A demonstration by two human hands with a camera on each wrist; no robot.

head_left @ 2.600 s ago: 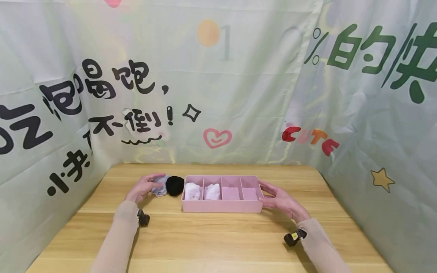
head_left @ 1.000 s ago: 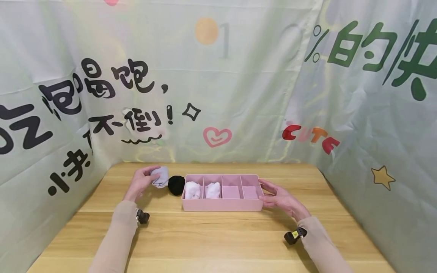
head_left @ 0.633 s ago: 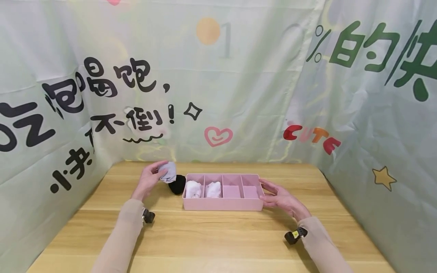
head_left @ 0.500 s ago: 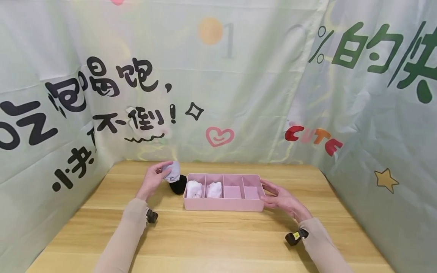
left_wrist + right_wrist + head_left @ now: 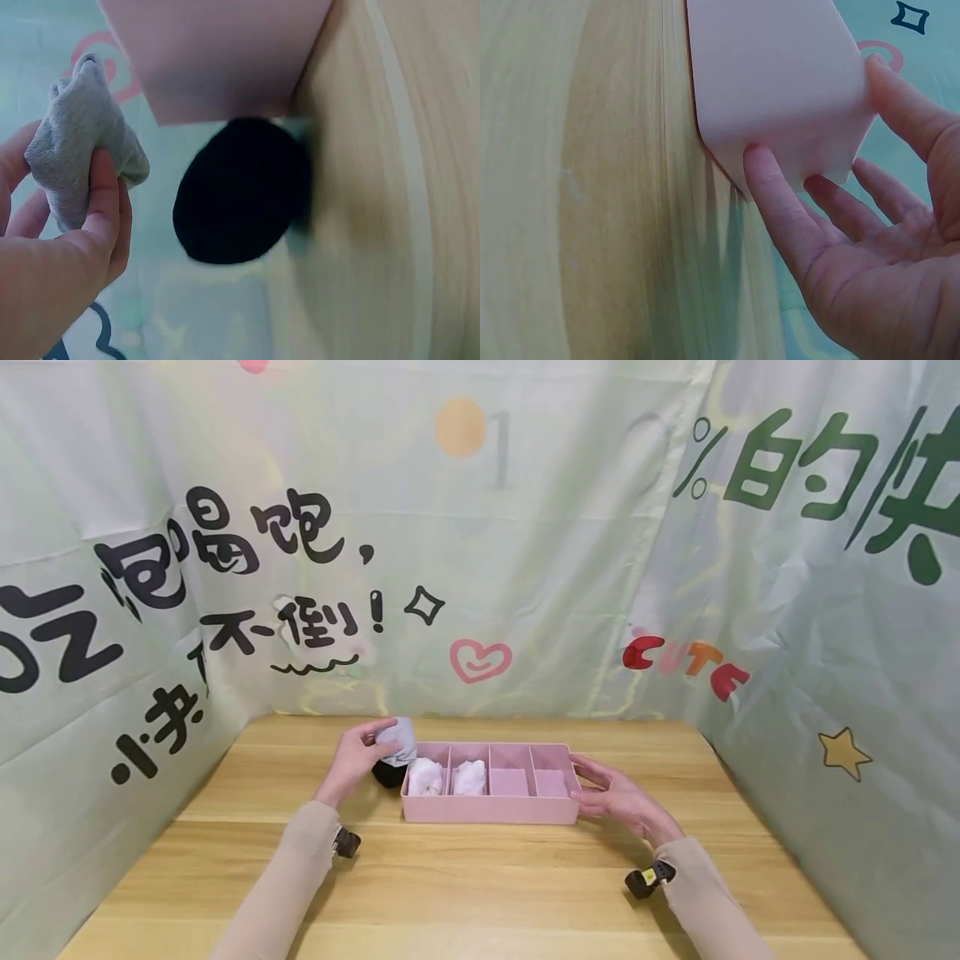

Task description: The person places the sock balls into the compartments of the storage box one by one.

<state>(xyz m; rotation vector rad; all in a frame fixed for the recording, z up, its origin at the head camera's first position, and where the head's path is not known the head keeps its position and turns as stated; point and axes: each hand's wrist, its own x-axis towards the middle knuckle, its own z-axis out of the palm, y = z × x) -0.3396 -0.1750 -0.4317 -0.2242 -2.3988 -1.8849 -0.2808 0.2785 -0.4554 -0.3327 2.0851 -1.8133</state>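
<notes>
My left hand [image 5: 352, 764] pinches a rolled grey sock [image 5: 86, 142] between thumb and fingers, raised off the table just left of a pink divided box [image 5: 491, 810]. Below the sock lies a black rolled bundle [image 5: 244, 191], close against the box's left end and partly covered in the head view. White rolled socks [image 5: 426, 777] fill the leftmost compartment, and another white roll [image 5: 470, 778] sits in the one beside it. The two right compartments show bare pink floors. My right hand [image 5: 618, 802] rests spread fingers against the box's right end, with fingertips [image 5: 761, 157] touching the wall.
The box stands on a wood-grain table [image 5: 480, 893] towards its back. Printed fabric [image 5: 555, 568] hangs behind and on both sides, meeting the table edges. A small black camera [image 5: 347, 842] sits on the left wrist, another [image 5: 649, 880] on the right.
My left hand has lifted the grey sock from beside the black bundle and carried it right, over the bundle to the box's left end. The right hand stays at the box.
</notes>
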